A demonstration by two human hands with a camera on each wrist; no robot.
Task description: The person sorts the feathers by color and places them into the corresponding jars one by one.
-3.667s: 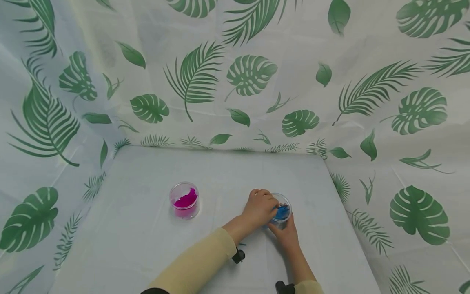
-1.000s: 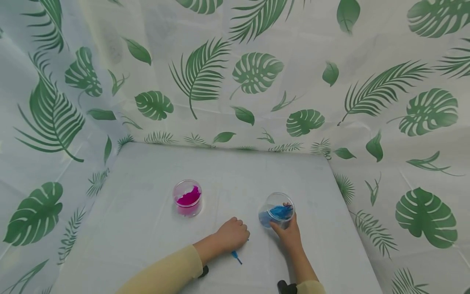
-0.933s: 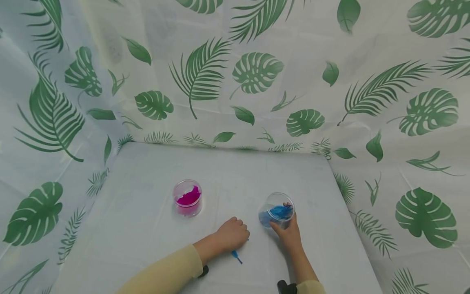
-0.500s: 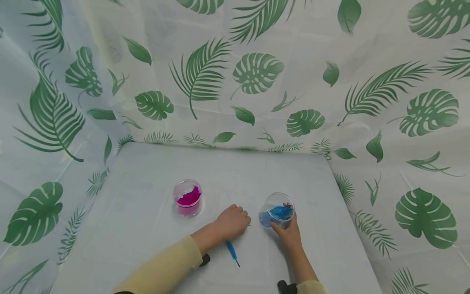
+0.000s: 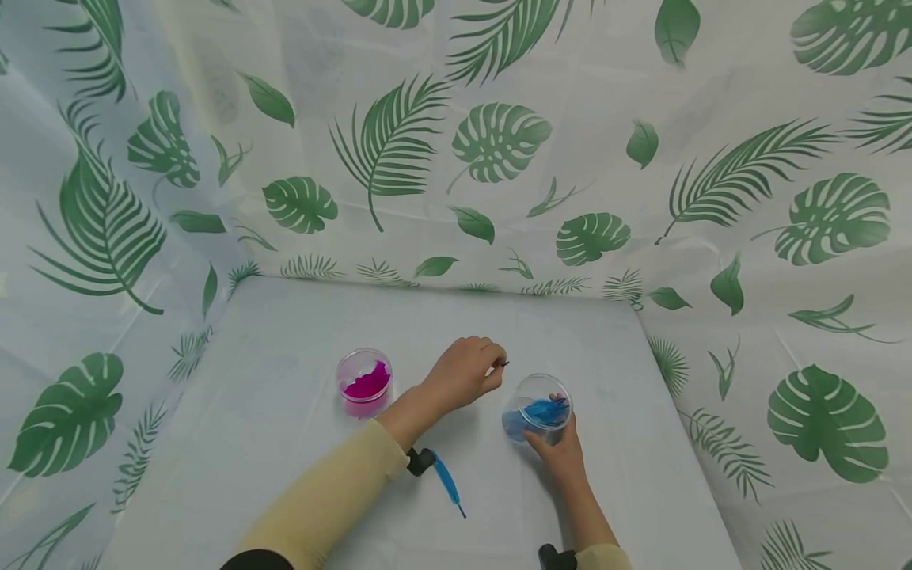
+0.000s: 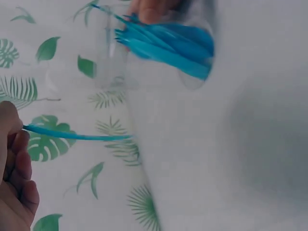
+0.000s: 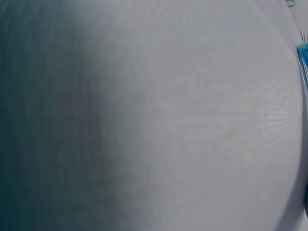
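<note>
My left hand (image 5: 466,372) is raised above the table between two clear cups, its fingertips pinching the dark quill end of a blue feather. In the left wrist view this feather (image 6: 77,136) extends thin and edge-on from the fingers. My right hand (image 5: 559,455) holds the clear cup (image 5: 523,388) of blue feathers (image 5: 547,411), which is tilted on its side in the left wrist view. Another blue feather (image 5: 447,479) lies on the table below my left wrist. The right wrist view shows mostly blurred white surface, with a bit of blue (image 7: 303,52) at its right edge.
Left of my left hand stands a clear cup (image 5: 352,364) with magenta contents (image 5: 366,385). The white table (image 5: 285,475) is bordered by leaf-printed sheeting (image 5: 399,253) at the back and sides. A black wrist camera (image 5: 420,461) overlaps the loose feather's upper end.
My left hand has left the cup, come down to the table and laid a blue feather there, then risen up and right with another. The cup in my right hand tilts more than at first.
</note>
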